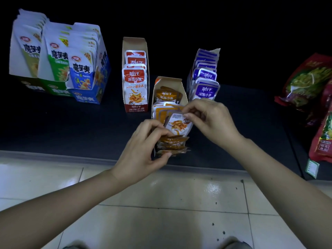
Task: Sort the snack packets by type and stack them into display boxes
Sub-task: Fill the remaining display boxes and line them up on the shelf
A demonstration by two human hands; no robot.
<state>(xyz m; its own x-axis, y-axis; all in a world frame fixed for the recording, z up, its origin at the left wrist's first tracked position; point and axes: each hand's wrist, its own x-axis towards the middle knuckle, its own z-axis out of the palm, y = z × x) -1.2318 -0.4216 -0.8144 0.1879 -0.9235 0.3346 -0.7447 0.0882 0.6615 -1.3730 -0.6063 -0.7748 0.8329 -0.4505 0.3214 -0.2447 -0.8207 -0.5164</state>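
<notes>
Orange foil packets (173, 141), likely light, slick and floppy, sit fanned in the left hand (143, 150), its fingers curled round the bundle. The right hand (212, 121) pinches a single packet (177, 125) by its top seal, probably the stiffest hold. Their orange box (184, 92) stands at twelve o'clock, just beyond.

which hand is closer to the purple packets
Right. The right hand is just in front of the purple packets, pinching an orange packet. The left hand is nearer the person and further left, gripping the orange stack.
</notes>
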